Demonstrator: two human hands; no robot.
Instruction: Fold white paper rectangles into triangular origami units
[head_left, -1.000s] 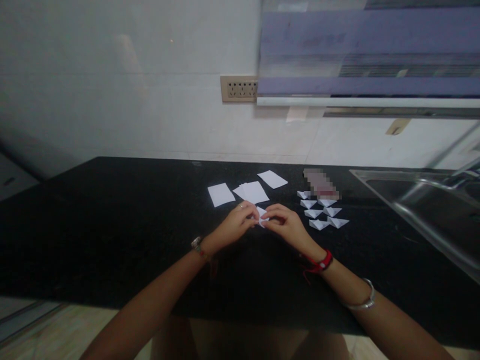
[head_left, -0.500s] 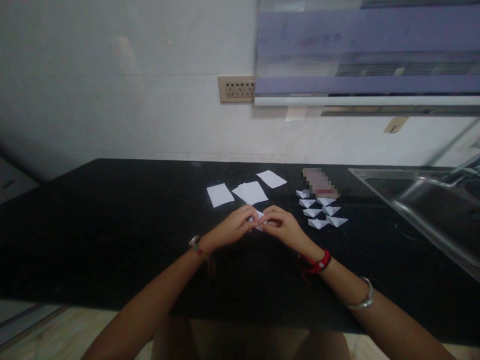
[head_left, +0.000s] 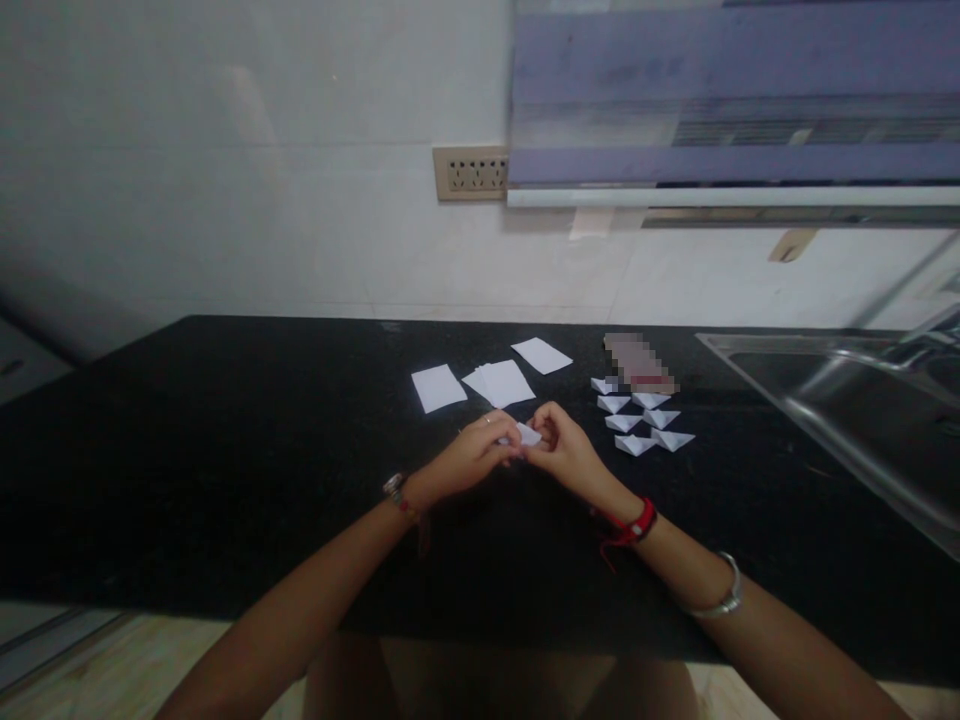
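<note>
Between my hands is a small folded piece of white paper (head_left: 529, 435), partly covered by fingers. My left hand (head_left: 486, 440) pinches its left side, a ring on one finger. My right hand (head_left: 559, 440) grips the right side with thumb and curled fingers. Just beyond them lie a small stack of white paper sheets (head_left: 506, 384), a paper rectangle to the left (head_left: 439, 388) and another farther back (head_left: 541, 355). Right of my hands, several folded paper pieces (head_left: 634, 445) sit in two columns.
A blurred-out flat object (head_left: 641, 360) lies behind the folded pieces. The steel sink (head_left: 757, 395) is set into the dark countertop (head_left: 225, 480) on the right. A wall socket (head_left: 470, 174) and a purple striped blind (head_left: 735, 100) are at the back.
The folded paper has turned in my fingers and now lies flatter, pointing right. My right hand's fingers have lifted and curled slightly; my left hand stays almost in place.
</note>
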